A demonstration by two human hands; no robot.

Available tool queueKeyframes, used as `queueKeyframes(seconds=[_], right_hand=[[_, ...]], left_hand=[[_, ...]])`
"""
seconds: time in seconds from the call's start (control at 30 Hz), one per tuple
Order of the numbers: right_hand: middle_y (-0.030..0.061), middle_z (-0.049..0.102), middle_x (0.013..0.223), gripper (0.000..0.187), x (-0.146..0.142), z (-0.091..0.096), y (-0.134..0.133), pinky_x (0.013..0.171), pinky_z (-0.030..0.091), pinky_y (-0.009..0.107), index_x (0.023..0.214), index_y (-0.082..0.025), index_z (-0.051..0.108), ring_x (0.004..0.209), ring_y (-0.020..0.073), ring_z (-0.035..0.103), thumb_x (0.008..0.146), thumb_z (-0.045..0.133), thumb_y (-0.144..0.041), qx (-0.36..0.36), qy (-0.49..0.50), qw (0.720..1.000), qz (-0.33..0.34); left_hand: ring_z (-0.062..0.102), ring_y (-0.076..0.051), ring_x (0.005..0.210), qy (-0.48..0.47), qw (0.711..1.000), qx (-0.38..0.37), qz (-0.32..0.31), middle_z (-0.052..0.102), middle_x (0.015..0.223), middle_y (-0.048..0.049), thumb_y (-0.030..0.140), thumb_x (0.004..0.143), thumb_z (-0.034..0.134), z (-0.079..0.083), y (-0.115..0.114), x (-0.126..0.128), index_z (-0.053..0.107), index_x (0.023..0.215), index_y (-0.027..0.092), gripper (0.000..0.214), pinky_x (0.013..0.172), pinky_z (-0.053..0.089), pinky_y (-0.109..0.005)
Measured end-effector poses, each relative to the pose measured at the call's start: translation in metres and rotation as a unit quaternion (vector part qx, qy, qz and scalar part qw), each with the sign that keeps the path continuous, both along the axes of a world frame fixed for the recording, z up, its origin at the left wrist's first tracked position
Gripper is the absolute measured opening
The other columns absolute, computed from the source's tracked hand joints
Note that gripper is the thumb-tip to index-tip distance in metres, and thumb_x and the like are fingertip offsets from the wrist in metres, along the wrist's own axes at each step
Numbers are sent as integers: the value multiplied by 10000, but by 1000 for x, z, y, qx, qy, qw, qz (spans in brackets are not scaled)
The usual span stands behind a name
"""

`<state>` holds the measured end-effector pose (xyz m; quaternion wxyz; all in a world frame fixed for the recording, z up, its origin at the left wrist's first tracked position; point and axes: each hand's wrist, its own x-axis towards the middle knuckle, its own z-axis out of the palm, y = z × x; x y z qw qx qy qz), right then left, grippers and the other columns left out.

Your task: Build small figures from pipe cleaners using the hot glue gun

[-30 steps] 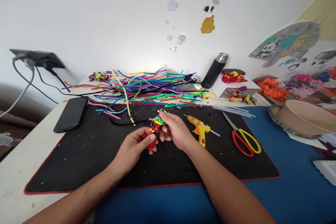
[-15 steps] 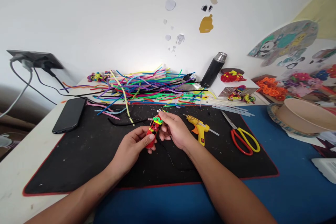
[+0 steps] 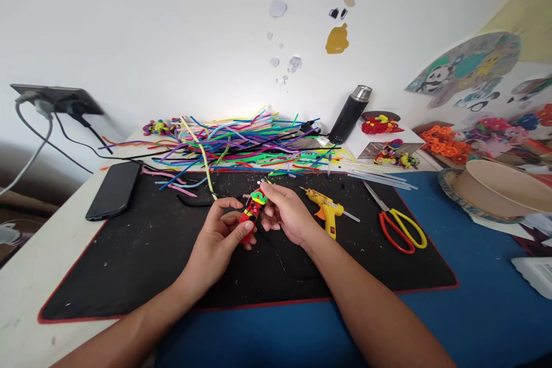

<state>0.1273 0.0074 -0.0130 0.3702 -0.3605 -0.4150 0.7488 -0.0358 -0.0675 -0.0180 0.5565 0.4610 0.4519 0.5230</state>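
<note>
Between my hands, over the black mat [image 3: 142,264], is a small pipe-cleaner figure [image 3: 255,210]. It is mostly red, with green, yellow and black bits and two small white round dots at its upper end. My left hand [image 3: 222,236] holds its lower part between thumb and fingers, the index finger lifted off. My right hand [image 3: 287,210] pinches the upper end with thumb and fingertips, hiding part of it. A yellow glue gun [image 3: 328,210] lies just right of my right hand. A thin black cord trails on the mat below the figure.
Many coloured pipe cleaners [image 3: 241,138] are heaped along the wall. Scissors [image 3: 401,227] with red and yellow handles lie at the right, near clear glue sticks [image 3: 382,178]. A phone [image 3: 114,190] rests at the left. A black thermos [image 3: 350,115] stands behind, and a beige bowl [image 3: 509,184] is at far right.
My left index finger has lifted away from the figure and the left hand's fingers have opened a little. The right hand and the figure stay nearly in place.
</note>
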Motion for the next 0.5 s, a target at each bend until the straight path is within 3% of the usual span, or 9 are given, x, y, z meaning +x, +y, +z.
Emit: queueKeyframes(seconds=[0.2,0.5], right_hand=[[-88,480,522,527,0,1,0,347,244,196,778,-200,562,387,96,556,803,751,-691,-1,2,1000,1],[-88,476,527,530,-1,1,0,347,250,191,780,-195,575,389,93,552,804,745,-696,3,3,1000,2]], left_hand=[[692,-149,624,22,999,24,8,699,760,38,403,922,755,-4,-1,0,505,1013,230,317,581,586,-272],[696,-164,620,28,999,15,13,706,760,24,462,889,782,-1,-1,1,534,1007,225,362,579,587,-287]])
